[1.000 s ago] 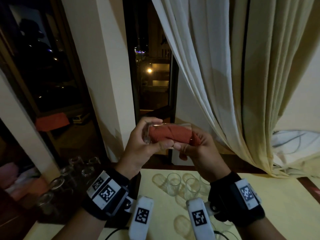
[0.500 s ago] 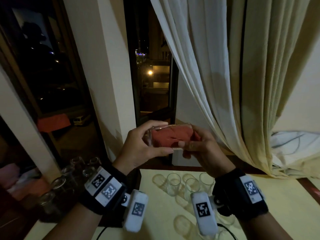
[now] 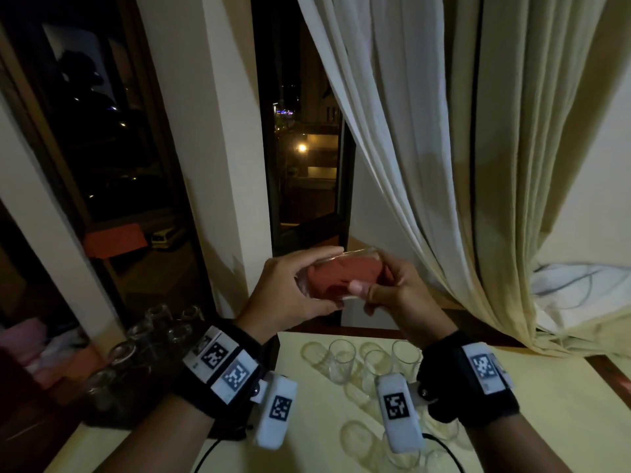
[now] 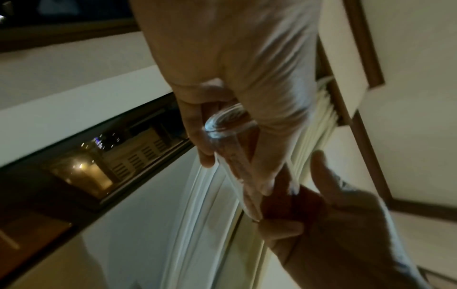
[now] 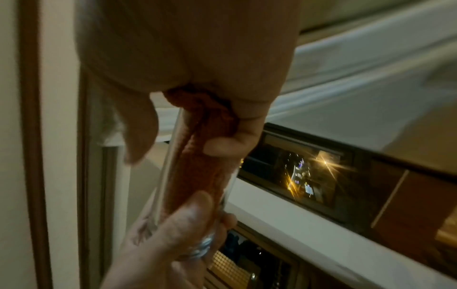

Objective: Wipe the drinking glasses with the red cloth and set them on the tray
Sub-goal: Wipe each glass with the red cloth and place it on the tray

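**Glass tilts in both hands, cloth deeper inside**

Since a second ago the glass (image 3: 341, 276) sits lower and the cloth (image 3: 336, 279) fills it. Dark tray (image 3: 102, 414) at left carries glasses. Left hand (image 3: 290, 295) wraps the glass base, held in the air above the table (image 3: 546, 421); right hand (image 3: 399, 295) pinches cloth at its mouth.
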A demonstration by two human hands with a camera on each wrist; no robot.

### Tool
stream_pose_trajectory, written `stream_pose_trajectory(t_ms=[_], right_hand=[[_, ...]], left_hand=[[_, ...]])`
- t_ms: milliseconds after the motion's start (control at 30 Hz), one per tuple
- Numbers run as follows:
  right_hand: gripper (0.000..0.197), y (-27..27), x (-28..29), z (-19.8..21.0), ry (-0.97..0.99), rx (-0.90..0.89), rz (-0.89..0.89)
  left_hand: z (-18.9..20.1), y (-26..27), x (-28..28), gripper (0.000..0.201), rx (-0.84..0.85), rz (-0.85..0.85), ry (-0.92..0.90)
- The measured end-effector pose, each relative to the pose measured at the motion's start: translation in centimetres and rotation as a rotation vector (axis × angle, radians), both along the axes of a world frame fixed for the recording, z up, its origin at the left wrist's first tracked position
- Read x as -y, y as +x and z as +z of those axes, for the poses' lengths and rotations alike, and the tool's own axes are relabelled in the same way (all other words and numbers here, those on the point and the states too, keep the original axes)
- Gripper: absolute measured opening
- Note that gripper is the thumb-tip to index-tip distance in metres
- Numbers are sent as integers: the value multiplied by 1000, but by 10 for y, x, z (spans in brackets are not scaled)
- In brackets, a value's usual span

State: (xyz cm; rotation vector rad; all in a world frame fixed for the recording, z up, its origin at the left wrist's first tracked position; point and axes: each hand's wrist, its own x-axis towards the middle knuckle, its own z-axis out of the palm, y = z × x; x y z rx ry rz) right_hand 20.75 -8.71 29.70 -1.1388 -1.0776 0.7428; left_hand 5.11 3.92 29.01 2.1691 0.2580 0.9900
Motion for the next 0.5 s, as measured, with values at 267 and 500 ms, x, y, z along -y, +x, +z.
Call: stream_pose_trajectory(t_ms=[267, 500], right_hand=[[37, 14, 9, -1, 101, -142, -3], [37, 19, 34, 9, 58, -81, 128]], left_hand=[[14, 0, 37, 64, 56, -141, -491], [10, -3, 48, 71, 94, -1, -22]])
